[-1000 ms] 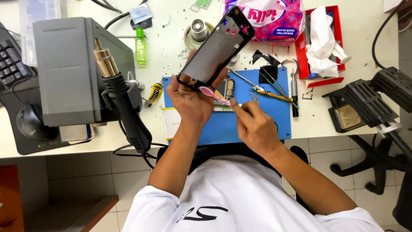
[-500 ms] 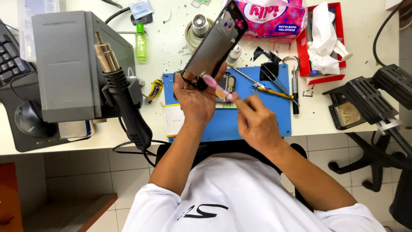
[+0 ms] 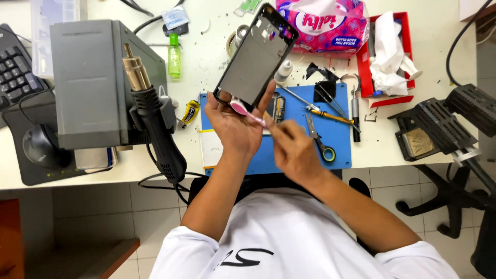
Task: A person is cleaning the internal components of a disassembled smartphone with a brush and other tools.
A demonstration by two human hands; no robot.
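- left hand (image 3: pixel 235 126) is up off the bench, fingers curled round the lower end of a black phone frame (image 3: pixel 256 57); thumb on the near face, the rest behind it
- frame tilts up and away from those fingers, top corner just short of the pink tissue pack (image 3: pixel 323 23)
- right hand (image 3: pixel 297 150) is closed in a pinch on a pink toothbrush (image 3: pixel 247 112); hand is motion-blurred, so exact finger spread is unclear
- brush head sits at the frame's lower edge, right beside the left thumb, touching or nearly so
- blue work mat (image 3: pixel 338 137) lies under both hands; scissors (image 3: pixel 318 137) on it just right of the right-hand knuckles, yellow-handled screwdriver (image 3: pixel 330 116) a bit beyond
- hot-air gun (image 3: pixel 152 121) hangs on the grey station (image 3: pixel 88 82), well left of the left hand
- green bottle (image 3: pixel 174 57) stands beyond the station, up-left of the fingers
- red tray (image 3: pixel 367 67) with white tissue sits far right, past the frame
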